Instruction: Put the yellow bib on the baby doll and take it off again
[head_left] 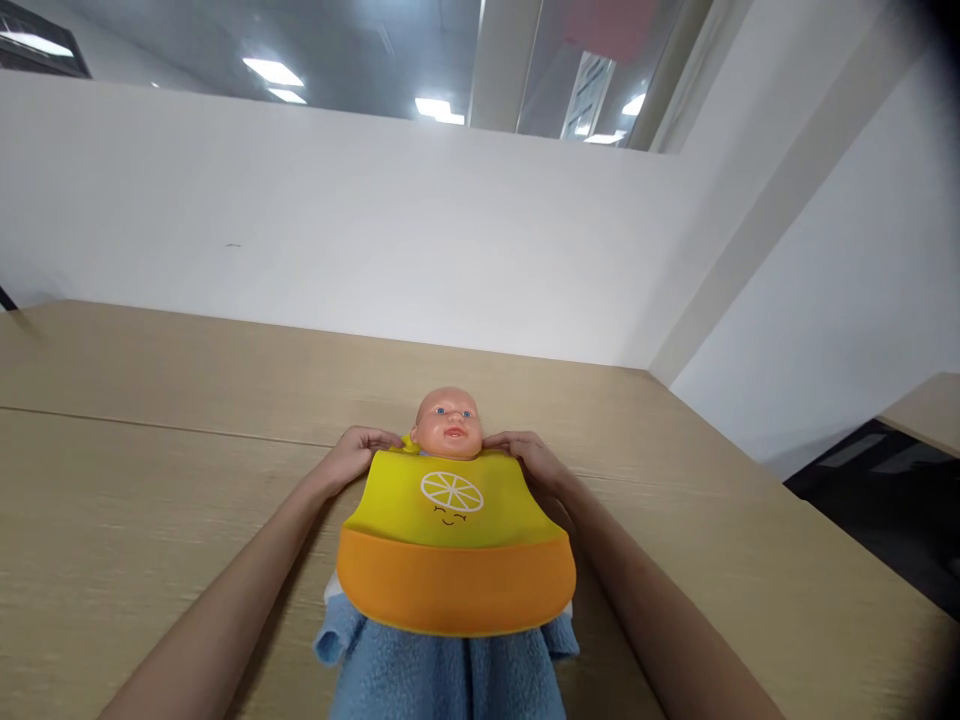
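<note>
A baby doll point(448, 418) in a fuzzy blue outfit point(442, 675) lies on its back on the wooden table, its head at the far end. Over its chest is spread a yellow bib point(401, 505) with a lemon-slice print and an orange catch pocket point(457, 590). My left hand point(361, 452) is at the bib's left neck strap, beside the doll's head, with its fingers closed around the strap end. On the other side, my right hand point(531, 455) grips the bib's upper right edge close to the doll's neck. The fingertips there are partly hidden.
The light wooden table point(187, 500) has a seam running across it. Behind it stands a white partition point(337, 220), meeting a white wall point(840, 260) on the right. A dark object with a wooden top point(885, 500) is beyond the table's right edge.
</note>
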